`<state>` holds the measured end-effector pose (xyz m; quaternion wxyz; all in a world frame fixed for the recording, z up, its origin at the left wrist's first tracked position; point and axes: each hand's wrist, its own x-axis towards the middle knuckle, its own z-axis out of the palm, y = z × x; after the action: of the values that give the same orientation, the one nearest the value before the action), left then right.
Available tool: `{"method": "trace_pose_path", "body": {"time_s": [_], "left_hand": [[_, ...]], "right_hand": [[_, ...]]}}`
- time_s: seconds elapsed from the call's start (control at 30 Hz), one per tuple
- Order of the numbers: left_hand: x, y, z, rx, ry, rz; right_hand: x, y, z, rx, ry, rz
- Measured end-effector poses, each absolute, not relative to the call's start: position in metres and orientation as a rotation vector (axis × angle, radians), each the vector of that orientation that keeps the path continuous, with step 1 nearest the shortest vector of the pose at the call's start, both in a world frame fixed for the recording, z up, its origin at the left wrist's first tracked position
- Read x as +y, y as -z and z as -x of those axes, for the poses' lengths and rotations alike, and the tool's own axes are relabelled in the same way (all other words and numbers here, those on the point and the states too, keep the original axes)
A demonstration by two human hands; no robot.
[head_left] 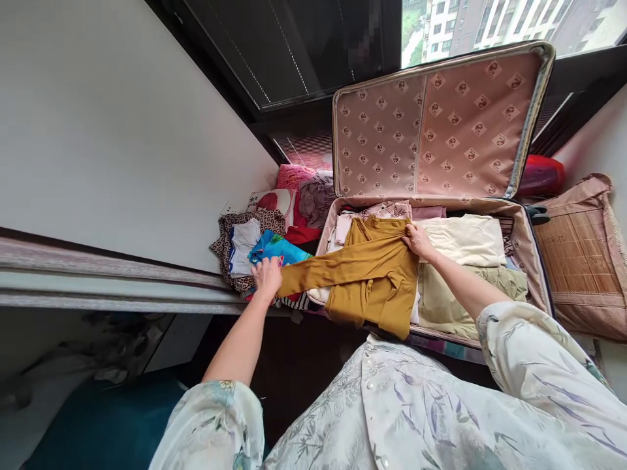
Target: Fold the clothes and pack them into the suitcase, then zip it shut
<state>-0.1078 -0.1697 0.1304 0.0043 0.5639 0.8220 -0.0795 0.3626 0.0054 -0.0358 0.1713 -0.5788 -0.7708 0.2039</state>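
My left hand (267, 277) is closed on the sleeve end of the mustard top (377, 281); my right hand (416, 240) pinches its shoulder. The top lies across the open suitcase (531, 274), its sleeve running long from 3 o'clock to 9 o'clock between my hands, body hanging toward 6.

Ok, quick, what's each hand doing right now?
Left hand: closed on the sleeve end of the mustard top.
Right hand: pinching the mustard top near its shoulder, over the open suitcase.
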Motion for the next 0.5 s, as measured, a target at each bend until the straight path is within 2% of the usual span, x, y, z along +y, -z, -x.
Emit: {"method": "trace_pose_path", "body": {"time_s": [0.1,0.2,0.37,0.5], "left_hand": [[-0.151,-0.111,0.069,2.278,-0.008,-1.959],[-0.120,-0.090,0.037,2.026,-0.091,-2.051],[-0.086,-0.054,-0.002,1.862,-0.210,-2.115],[-0.086,-0.040,-0.014,1.950,-0.246,-2.077]], "right_hand": [[-0.004,0.044,-0.362,-2.139,-0.546,1.616],[-0.019,0.055,-0.360,-2.127,-0.519,1.527],[-0.041,0.061,-0.371,-2.337,-0.514,1.516],[-0.045,0.054,-0.382,-2.457,-0.496,1.568]]}}
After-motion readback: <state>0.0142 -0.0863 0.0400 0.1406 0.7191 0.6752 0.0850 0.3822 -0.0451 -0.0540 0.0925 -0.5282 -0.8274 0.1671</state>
